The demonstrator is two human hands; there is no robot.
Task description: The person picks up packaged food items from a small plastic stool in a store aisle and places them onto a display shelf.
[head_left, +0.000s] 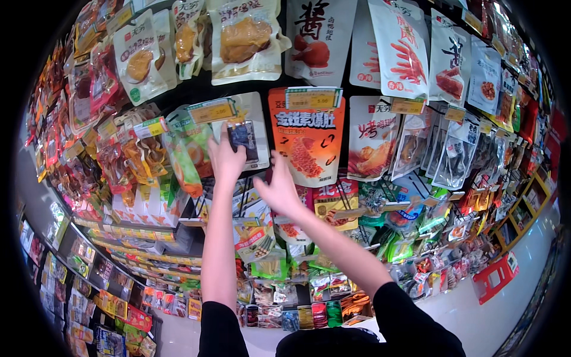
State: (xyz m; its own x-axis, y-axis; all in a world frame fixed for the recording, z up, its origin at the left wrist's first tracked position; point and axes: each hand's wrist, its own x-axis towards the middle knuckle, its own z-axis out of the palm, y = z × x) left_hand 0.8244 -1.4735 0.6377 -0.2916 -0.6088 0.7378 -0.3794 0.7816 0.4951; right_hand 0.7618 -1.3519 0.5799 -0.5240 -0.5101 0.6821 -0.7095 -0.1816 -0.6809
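My left hand (228, 159) reaches up to a white snack pouch (254, 113) with a dark printed panel, hung on the rack. Its fingers lie against the front of the pouch, and I see no grip around it. To the left of this hand hangs a green and white pouch (189, 140). My right hand (279, 187) is raised just below and left of an orange snack pouch (309, 143). Its thumb and fingers are apart with nothing between them. Whether its fingertips touch the orange pouch's edge, I cannot tell.
Large white pouches (247, 41) hang in a row above. Price tags (314, 97) stick out on hooks. Lower down are more packets (336, 202) and bins of small snacks (321, 315). A red plastic object (496, 278) stands on the floor at right; another shelf (89, 268) is at left.
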